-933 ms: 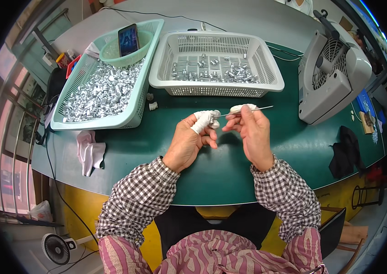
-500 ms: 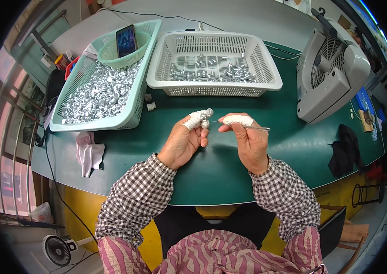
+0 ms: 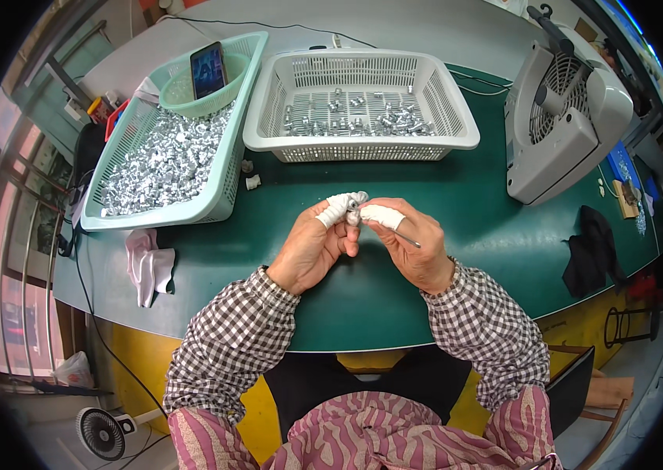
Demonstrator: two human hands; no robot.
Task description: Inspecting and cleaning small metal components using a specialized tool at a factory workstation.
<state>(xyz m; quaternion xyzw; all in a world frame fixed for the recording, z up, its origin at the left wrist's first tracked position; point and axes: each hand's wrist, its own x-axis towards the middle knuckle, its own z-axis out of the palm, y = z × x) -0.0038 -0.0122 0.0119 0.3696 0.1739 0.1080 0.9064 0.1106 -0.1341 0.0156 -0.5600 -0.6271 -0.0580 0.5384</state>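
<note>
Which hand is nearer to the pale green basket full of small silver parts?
Left. The left hand is just right of the pale green basket, over the green table; the right hand is farther right, beyond the left hand.

2 baskets, 1 teal (image 3: 218, 200) and 1 white (image 3: 363, 149); 1 green bowl (image 3: 183, 98), 1 phone (image 3: 208, 69), 1 grey fan (image 3: 562, 125), 1 pink cloth (image 3: 147, 266).

table (image 3: 457, 235): dark green
left basket (image 3: 218, 200): pale green
far basket (image 3: 457, 125): white
parts (image 3: 163, 160): silver
sleeves (image 3: 230, 345): black-and-white check
fingertip wraps (image 3: 335, 207): white
cloth (image 3: 147, 262): pale pink
</note>
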